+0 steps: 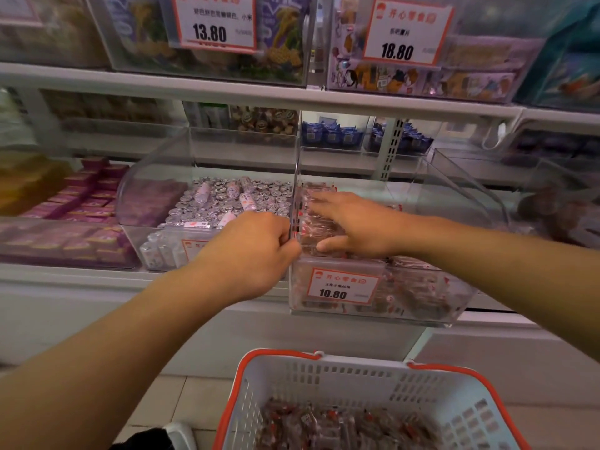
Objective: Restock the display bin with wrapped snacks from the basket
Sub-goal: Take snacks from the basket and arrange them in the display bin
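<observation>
Nearest: white basket (367, 378) with orange rim on the floor below the shelf, wrapped snacks (341, 423) heaped in its bottom, red-and-clear wrappers, blurred. Stock remains to be moved. Above it: clear display bin (418, 297), pulled forward off the shelf (227, 95) edge, price tag 10.80 (341, 287) on its front wall; the same wrapped pieces show through the wall, fill well below the rim at the front. Left hand (250, 254): fingers curled tight, grip closed on the bin's left front corner at the clear divider (294, 196); judged to be steadying the bin. Right hand (350, 225): fingers extended and flat, palm down on the snacks inside the bin; it clasps nothing, only presses or spreads. Cannot tell whether any pieces lie under the palm. Step in hand, by judgement: levelling the load just placed. To do well: keep the left grip firm so the overhanging bin does not tip; sweep the flat hand rearward to fill the back first; light pressure, wrappers look thin; keep pieces off the divider so none spill into the neighbouring bin of silver-wrapped sweets (227, 199). Farther: upper-shelf bins with tags 13.80 (211, 30) and 18.80 (397, 50).
</observation>
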Motion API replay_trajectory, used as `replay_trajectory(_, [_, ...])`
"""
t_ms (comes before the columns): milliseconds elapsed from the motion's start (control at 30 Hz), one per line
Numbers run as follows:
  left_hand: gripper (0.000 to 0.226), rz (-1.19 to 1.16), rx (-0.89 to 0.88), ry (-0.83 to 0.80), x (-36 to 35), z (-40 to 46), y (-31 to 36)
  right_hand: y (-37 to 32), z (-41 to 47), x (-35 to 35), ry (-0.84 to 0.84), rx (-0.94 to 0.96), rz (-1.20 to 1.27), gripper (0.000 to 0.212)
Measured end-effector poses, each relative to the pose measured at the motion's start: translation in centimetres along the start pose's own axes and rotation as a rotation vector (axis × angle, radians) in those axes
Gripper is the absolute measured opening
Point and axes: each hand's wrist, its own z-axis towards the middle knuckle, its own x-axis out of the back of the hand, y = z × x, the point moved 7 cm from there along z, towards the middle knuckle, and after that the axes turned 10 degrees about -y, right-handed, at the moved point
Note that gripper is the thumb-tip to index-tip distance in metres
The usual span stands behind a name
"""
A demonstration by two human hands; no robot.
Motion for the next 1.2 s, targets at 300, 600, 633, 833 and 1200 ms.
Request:
replay_trajectory(300, [0.036,0.072,0.007,0.029,0.3,-0.1,0.3,-0.3,1.9,-1.9,-0.339,-0.092,0.002,0.077])
replay_trajectory(600, [0.033,0.042,-0.535,0.306,1.4,-4.5,6.9,-3.3,-14.9,5.5,1.185,0.069,0.185,0.036])
replay_trajectory(633, [0.033,0.068,-0.567,0.202,-0.5,-4.5,7.3,-3.5,-17.4,3.1,1.268,0.071,0.172,0.038])
replay_trajectory(833, [0.015,0.387,-0.216,-0.727,-21.2,-6.0,4.1,-1.0,-17.1,-19.2,0.377,-0.285,0.308,0.029])
replay_trajectory(1200, [0.081,-0.206,0.491,-1.041,-42.6,-16.2,-4.2,-0.3,-26.5,-47.3,-0.956,-0.512,0.105,0.043])
